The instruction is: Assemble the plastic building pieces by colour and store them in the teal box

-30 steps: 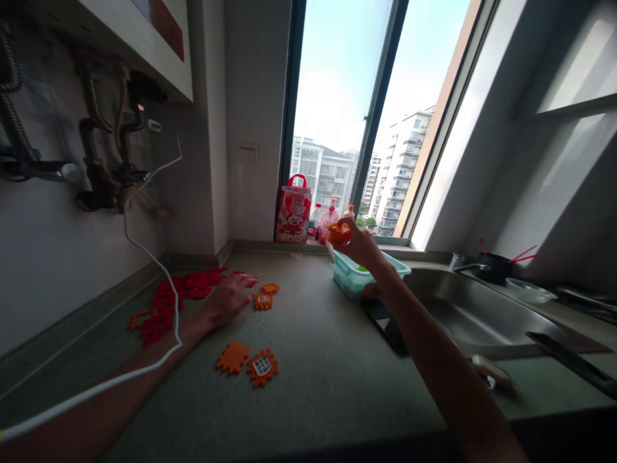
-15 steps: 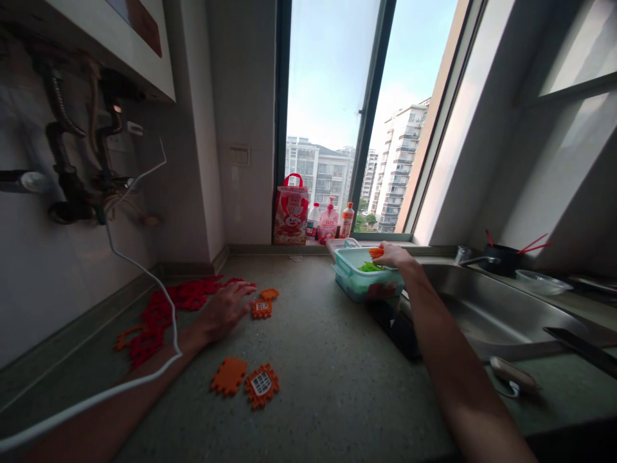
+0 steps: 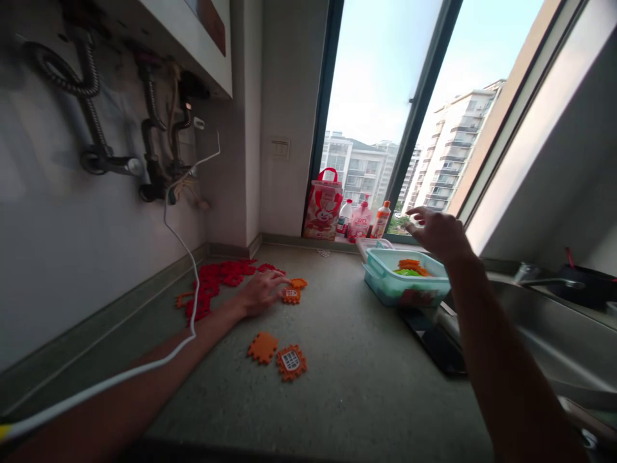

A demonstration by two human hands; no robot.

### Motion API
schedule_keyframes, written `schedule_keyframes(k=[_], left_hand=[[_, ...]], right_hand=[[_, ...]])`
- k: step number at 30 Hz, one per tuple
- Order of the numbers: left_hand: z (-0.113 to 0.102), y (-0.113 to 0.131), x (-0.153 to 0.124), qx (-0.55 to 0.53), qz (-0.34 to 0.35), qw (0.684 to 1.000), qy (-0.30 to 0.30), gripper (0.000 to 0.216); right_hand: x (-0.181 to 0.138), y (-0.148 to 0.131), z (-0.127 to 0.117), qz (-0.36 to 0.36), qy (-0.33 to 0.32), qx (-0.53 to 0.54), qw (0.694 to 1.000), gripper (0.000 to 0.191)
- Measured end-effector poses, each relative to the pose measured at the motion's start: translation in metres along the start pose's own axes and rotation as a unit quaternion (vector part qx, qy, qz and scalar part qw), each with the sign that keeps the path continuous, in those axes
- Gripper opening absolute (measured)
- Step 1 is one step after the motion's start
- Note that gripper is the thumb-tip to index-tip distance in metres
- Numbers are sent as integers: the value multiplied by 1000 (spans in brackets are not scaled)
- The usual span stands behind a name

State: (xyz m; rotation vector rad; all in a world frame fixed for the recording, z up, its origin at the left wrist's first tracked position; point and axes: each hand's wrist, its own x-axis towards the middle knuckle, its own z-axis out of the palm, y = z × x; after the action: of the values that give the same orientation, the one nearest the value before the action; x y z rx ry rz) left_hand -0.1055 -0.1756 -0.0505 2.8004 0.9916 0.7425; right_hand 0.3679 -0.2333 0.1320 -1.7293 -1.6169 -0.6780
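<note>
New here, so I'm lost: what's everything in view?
Counter: one, grey, foreground
Tiles: four, orange, centre
Piece pile: one, mostly red, left
Sink: one, silver, right
Tub: one, teal, beside sink
Tub pieces: several, orange and green, inside
Slab: one, black, by tub
Pot: one, black, right
Window: one, dark-framed, back
Bottles: three, pink, orange, clear, by window
Bag: one, red, by window
Cable: one, white, left
Wall box: one, white, upper left
Left hand: one, bare, by tiles
Right hand: one, bare, near tub

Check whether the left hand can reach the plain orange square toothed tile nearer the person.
Probably yes: the left hand sits just beyond the plain orange tile, with only counter surface seen between them.
</note>
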Motion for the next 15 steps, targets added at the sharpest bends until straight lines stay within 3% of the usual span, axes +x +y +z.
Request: schedule_keyframes(k=[2,4,7,10,12,15], left_hand=[[0,0,0,1,5,1000,-4,40],[0,1,-1,5,11,1000,-6,40],[-3,4,-1,14,24,1000,-9,43],[-4,8,-1,25,39,999,-18,43],[-5,9,-2,19,43,999,-27,39],[-6,10,-3,-12,39,999,-32,33]], right_hand=[[-14,-54,9,-89,28,80,992,28],[-36,-106,38,-183,-38,162,969,28],[-73,-158,102,-258,-178,219,924,51],[-99,-180,153,-264,-286,210,897,70],[-109,-180,169,-261,-314,201,890,60],[-122,-161,167,-253,-313,194,895,35]])
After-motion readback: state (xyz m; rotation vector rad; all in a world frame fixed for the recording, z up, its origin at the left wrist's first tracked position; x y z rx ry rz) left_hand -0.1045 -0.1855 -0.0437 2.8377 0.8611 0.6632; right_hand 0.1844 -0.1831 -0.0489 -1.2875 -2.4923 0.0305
